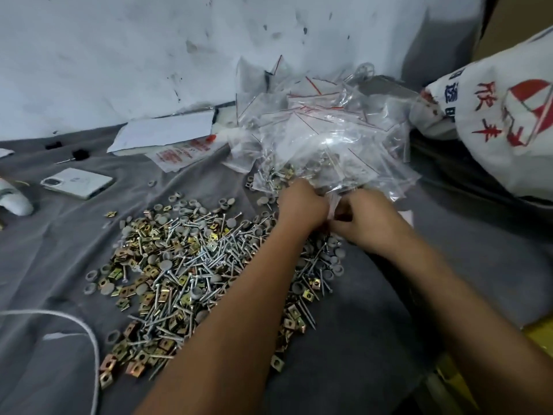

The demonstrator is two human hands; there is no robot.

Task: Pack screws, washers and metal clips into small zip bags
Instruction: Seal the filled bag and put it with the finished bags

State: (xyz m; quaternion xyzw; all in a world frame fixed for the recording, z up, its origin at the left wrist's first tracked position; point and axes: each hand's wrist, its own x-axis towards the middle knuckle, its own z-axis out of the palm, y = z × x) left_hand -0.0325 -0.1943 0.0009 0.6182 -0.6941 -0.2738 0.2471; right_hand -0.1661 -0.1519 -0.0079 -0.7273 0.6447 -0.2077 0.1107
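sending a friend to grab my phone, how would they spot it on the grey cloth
Start at the heap of screws on the grey cloth and look left and farther back, toward the wall. The phone lies flat there, alone: a pale, flat rectangle with a camera bump at its left end.

Left hand, right hand, fingers curled together

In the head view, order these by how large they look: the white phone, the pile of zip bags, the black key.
1. pile of zip bags
2. white phone
3. black key
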